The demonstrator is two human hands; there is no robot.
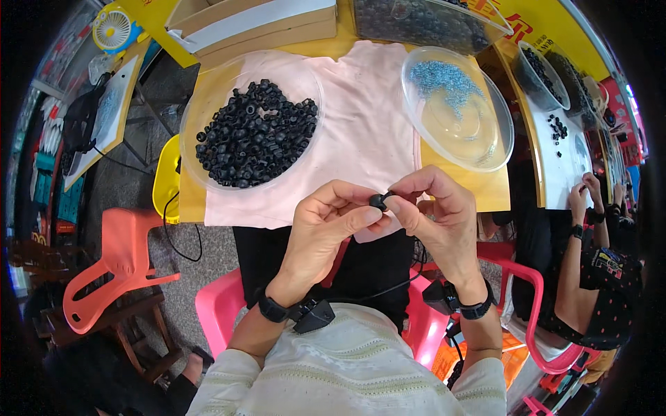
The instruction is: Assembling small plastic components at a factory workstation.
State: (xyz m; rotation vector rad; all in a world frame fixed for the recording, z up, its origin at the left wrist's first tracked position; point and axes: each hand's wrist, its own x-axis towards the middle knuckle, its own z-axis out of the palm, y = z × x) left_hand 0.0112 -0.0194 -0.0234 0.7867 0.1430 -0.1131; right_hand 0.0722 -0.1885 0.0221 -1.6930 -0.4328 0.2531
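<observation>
In front of me, above the near edge of the pink cloth, my left hand (316, 225) pinches a small black round knob-like part (377, 202) between thumb and fingers. The fingertips of my right hand (440, 215) close on its other side, where a dark bit shows between thumb and index finger. Its exact shape is partly covered by my fingers. To the left, a wide clear plastic lid (194, 170) holds a heap of similar black hollow parts (257, 132). At the right, another clear round lid (479, 156) carries tiny bluish pieces (444, 80), too small to name.
A pink cloth (361, 118) covers the middle of the yellow table. Behind stand a cardboard box (257, 35) and a clear bin (430, 28) of black parts. A yellow bin (166, 180) is by the left edge. A person (590, 277) works at a table on the right.
</observation>
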